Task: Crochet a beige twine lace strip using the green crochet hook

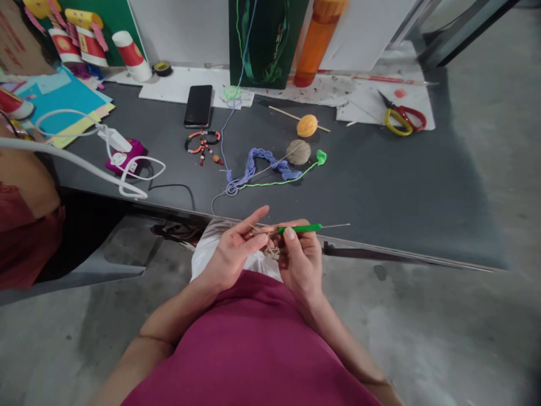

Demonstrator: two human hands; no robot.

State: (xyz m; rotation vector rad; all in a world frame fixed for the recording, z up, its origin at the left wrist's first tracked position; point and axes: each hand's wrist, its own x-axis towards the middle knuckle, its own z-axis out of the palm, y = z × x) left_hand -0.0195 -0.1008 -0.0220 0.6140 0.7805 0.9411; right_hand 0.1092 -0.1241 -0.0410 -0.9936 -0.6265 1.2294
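My right hand [301,260] grips a green-handled crochet hook [299,228], its steel shaft pointing right. My left hand [231,258] pinches a small tan crochet piece [271,252] just below the hook, close to my right fingers. Both hands are held over my lap, in front of the grey table's edge [270,221]. Beyond that edge lie a tan yarn ball [298,152], a periwinkle crochet strip [262,166] and a bright green yarn length [287,180]. An orange yarn ball [306,126] sits on a wooden stick.
Yellow-and-red scissors [401,117], a black phone [198,106] and a beaded string [203,144] lie on the table. Coloured paper [63,101], a white cable [76,160], paper rolls and an orange bottle [319,42] stand farther off. Concrete floor lies below and right.
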